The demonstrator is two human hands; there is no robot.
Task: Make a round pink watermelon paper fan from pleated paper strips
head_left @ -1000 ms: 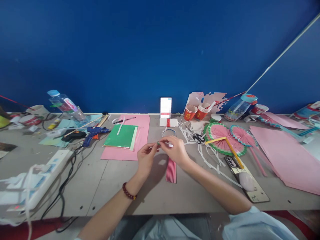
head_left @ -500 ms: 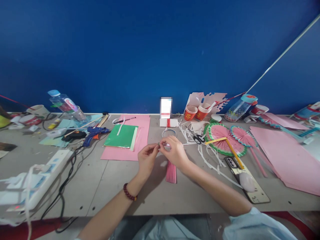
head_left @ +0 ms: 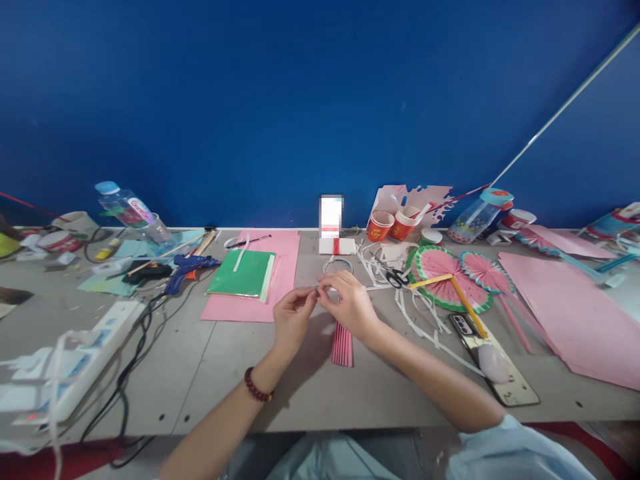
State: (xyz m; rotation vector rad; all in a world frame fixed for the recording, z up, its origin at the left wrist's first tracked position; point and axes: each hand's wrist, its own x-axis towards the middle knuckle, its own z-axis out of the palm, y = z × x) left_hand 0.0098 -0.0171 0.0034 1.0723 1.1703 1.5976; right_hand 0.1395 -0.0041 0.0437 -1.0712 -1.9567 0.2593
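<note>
My left hand (head_left: 293,319) and my right hand (head_left: 349,303) meet above the middle of the grey table (head_left: 240,380), fingertips pinched together on a small thin thing between them that is too small to name. A folded pink pleated paper (head_left: 343,343) lies on the table just under my right hand. A white tape ring (head_left: 338,265) lies just beyond my fingers. My left wrist wears a dark red bead bracelet (head_left: 257,387).
Green paper (head_left: 242,273) on a pink sheet (head_left: 280,267) lies left of centre, with a blue glue gun (head_left: 186,268), a power strip (head_left: 95,340) and a bottle (head_left: 131,210) further left. Right: red paper cups (head_left: 395,225), scissors (head_left: 399,277), watermelon paper fans (head_left: 445,275), a phone (head_left: 493,360), pink sheets (head_left: 575,313).
The two hands have drawn slightly closer together, their pinching fingertips working at the same spot. Nothing else on the table has moved.
</note>
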